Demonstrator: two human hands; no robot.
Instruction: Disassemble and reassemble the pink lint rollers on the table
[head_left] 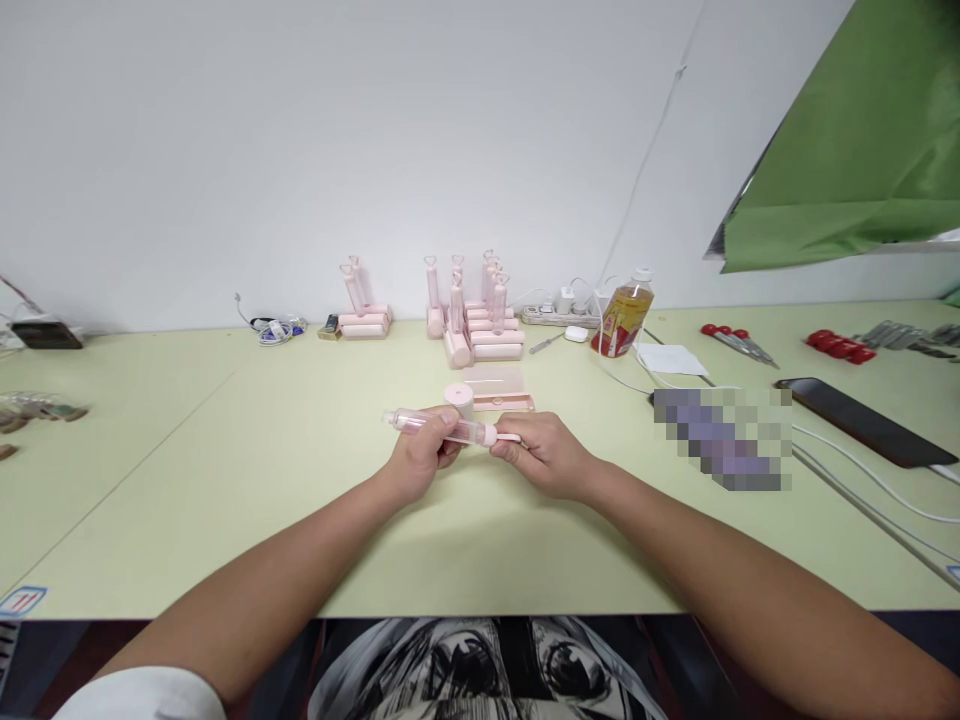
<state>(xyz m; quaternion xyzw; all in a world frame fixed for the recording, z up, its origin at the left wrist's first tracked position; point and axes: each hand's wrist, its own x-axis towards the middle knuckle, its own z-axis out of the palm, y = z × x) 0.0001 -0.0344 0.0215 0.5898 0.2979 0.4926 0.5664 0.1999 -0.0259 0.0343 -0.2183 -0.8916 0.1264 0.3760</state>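
Note:
My left hand [418,462] is closed around a clear plastic tube [471,432] with a pink end, held nearly level above the table. From the right, my right hand [551,455] pinches the pale pink handle piece [508,437] at the tube's pink end. Just behind my left hand stands a round pink cylinder [458,398]. Beside it lies an open pink case [504,403], its translucent lid [493,379] tilted up at the back.
Pink cases and upright clear tubes with heart-shaped tops [456,305] stand along the wall. Right of them are a screwdriver [546,344], a power strip [555,317], a drink bottle [624,315], red-handled tools [739,340], a phone [866,420] and white cables.

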